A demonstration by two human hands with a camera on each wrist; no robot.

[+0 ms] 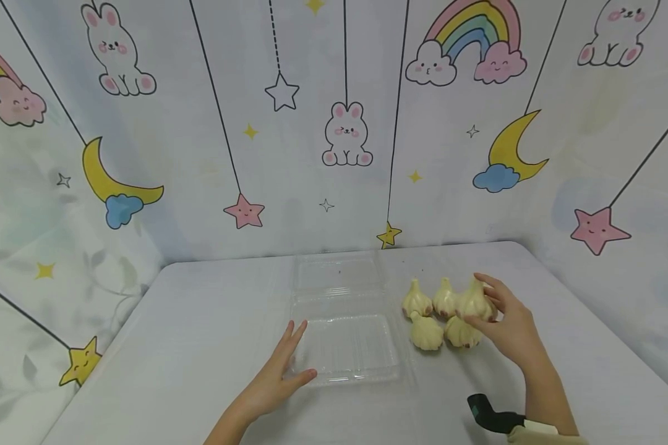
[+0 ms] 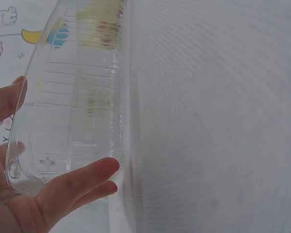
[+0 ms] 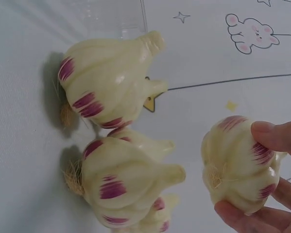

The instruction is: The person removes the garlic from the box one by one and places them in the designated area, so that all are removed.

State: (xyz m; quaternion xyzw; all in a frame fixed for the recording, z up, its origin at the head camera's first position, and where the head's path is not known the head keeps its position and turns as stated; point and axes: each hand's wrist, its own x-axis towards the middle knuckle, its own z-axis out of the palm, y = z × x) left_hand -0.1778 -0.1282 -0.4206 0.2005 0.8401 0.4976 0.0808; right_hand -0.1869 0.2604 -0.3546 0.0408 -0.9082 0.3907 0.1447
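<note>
A clear plastic clamshell box (image 1: 347, 349) lies on the table with its lid (image 1: 339, 272) folded back toward the wall. My left hand (image 1: 275, 374) is at the box's left side, fingers and thumb spread and fairly straight; in the left wrist view, the fingers (image 2: 82, 187) rest along its near corner. Up off the table, my right hand (image 1: 509, 324) holds a garlic bulb (image 3: 240, 162) between thumb and fingertips. Several other garlic bulbs (image 1: 426, 334) stand grouped to the right of the box, pale with purple streaks and dry roots in the right wrist view.
A white cloth covers the table (image 1: 211, 334). Behind it and along both sides rises a backdrop (image 1: 295, 161) printed with rabbits, stars, moons and rainbows. A black strap end (image 1: 495, 417) sticks out near the right wrist.
</note>
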